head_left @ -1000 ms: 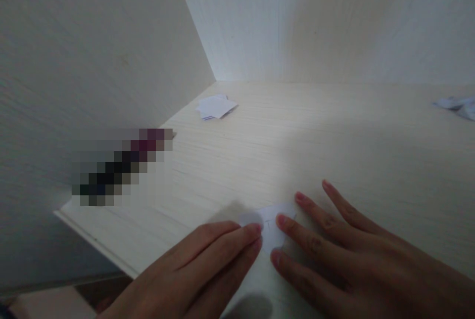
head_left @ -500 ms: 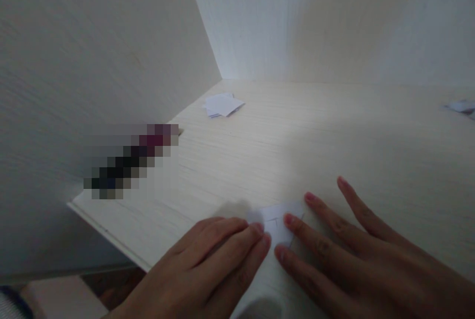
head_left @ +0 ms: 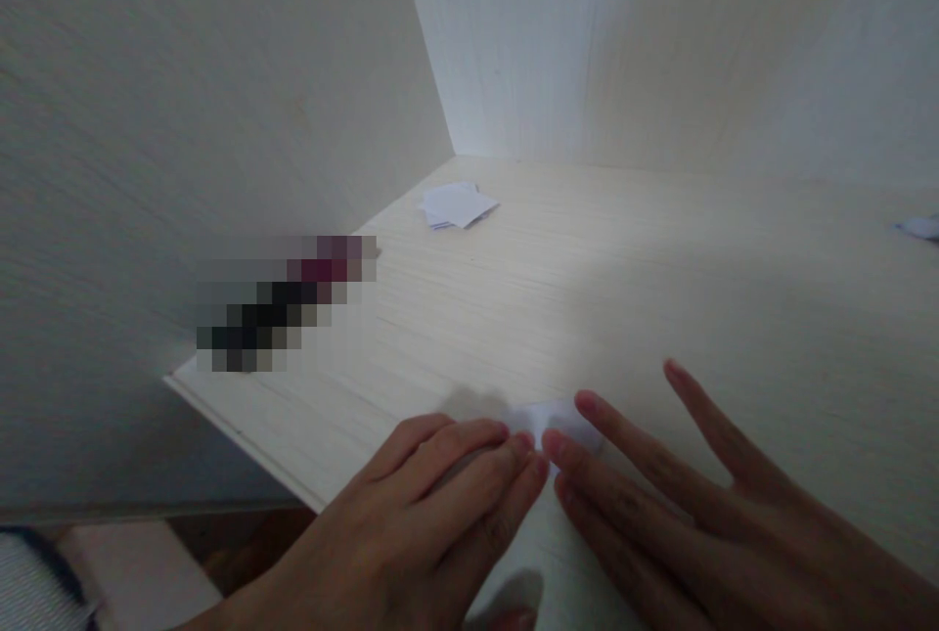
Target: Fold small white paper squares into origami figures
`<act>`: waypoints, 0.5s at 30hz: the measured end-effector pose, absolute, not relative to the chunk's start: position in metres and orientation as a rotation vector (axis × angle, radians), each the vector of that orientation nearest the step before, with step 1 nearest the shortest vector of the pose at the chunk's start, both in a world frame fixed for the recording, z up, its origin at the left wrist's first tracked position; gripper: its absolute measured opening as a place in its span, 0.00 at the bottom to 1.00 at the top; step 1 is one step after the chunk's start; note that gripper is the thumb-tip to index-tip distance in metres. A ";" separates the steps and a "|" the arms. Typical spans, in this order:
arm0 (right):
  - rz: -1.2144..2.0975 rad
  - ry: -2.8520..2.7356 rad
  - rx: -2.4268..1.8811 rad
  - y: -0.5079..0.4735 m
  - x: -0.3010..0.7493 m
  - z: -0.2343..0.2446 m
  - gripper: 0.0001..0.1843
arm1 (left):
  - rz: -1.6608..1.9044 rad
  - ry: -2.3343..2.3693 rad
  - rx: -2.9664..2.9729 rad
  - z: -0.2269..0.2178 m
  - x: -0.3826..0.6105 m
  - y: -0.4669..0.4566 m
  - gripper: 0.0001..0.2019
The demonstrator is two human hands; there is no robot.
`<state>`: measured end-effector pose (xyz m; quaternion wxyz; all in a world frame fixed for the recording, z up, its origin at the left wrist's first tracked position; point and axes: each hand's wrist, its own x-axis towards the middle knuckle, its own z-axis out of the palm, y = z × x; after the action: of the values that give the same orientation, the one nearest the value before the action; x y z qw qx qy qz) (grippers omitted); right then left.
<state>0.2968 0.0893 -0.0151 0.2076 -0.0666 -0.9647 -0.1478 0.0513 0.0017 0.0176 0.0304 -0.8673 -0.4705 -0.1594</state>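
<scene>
Left hand (head_left: 459, 494) bunched, not pinching, right hand (head_left: 660, 509) spread, both at the white paper (head_left: 547, 412); even pressure should keep it flat.

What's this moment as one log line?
left hand: on white paper; right hand: on same paper; paper stack: near back corner; pixelated item: unidentifiable

The paper piece (head_left: 549, 413) looks matt, the tabletop (head_left: 469, 318) wood-grained.
</scene>
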 end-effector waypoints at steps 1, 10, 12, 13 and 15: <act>-0.411 -2.692 -0.181 0.089 0.296 -0.015 0.19 | -0.489 -1.452 -2.671 0.017 0.051 0.001 0.19; -0.363 -2.682 -0.177 0.089 0.298 -0.015 0.19 | -0.513 -1.459 -2.645 0.018 0.054 -0.002 0.19; -0.334 -2.694 -0.189 0.090 0.299 -0.016 0.20 | -0.521 -1.455 -2.641 0.018 0.054 -0.001 0.19; -0.316 -2.704 -0.195 0.091 0.298 -0.015 0.20 | -0.521 -1.460 -2.636 0.017 0.053 -0.001 0.18; -0.279 -2.730 -0.204 0.092 0.298 -0.014 0.21 | -0.514 -1.463 -2.624 0.015 0.051 0.000 0.18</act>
<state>0.2982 0.0917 -0.0143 0.1935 -0.0728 -0.9733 -0.0996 0.0511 -0.0004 0.0151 0.0468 -0.8599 -0.4796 -0.1684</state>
